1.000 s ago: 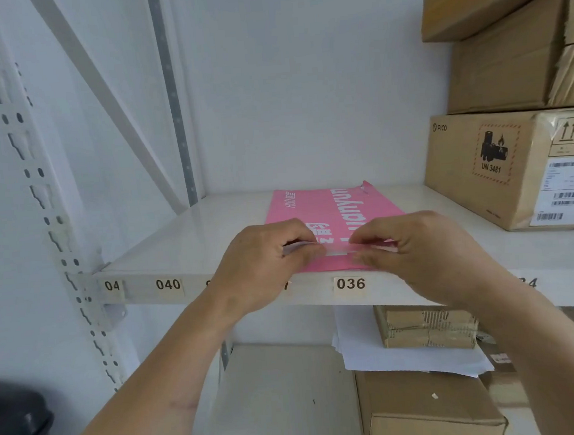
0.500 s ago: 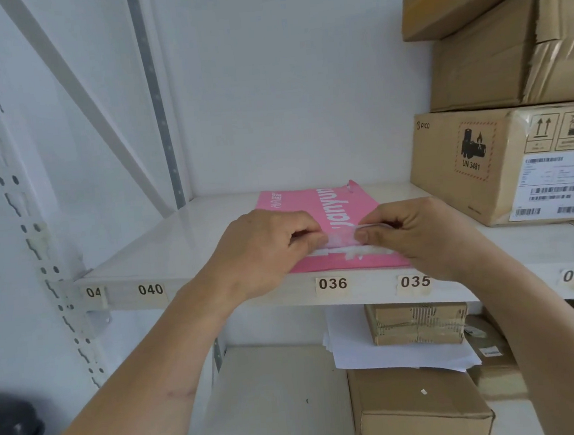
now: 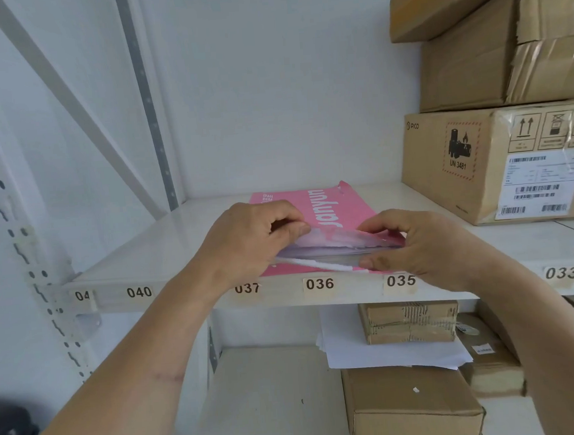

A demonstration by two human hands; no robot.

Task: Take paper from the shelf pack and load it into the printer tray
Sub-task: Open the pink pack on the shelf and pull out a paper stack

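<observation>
Head view, the only one: a pink paper pack [image 3: 329, 210] lies flat on the white shelf [image 3: 165, 257], its open end at the front edge above the labels 036 and 035, its far end reaching back toward the wall. It sits at that edge, probably so the sheets can be drawn straight out toward the person without lifting the whole pack.

The left hand [image 3: 246, 241] is closed in a pinch, thumb and forefinger holding the torn upper flap of the wrapper [image 3: 314, 237] and lifting it off the stack. That hold looks meant to keep the mouth of the pack open. Under the flap the edges of the white sheets [image 3: 329, 250] show as a thin layered band. The right hand [image 3: 414, 241] is curled around the right front corner of the pack, fingers on top and thumb low against the front, gripping there; whether it has sheets alone or the wrapper as well I cannot tell, since its fingers cover the corner. A loose white strip, seemingly torn wrapper, hangs along the front edge between the two hands.

To the right on the same shelf stand stacked cardboard boxes [image 3: 501, 162], well apart from the pack. On the lower shelf lie smaller boxes and some loose white paper [image 3: 392, 356]. No printer or tray is in view, so the task seems at its first step: paper is still inside the pack, nothing carried off.
</observation>
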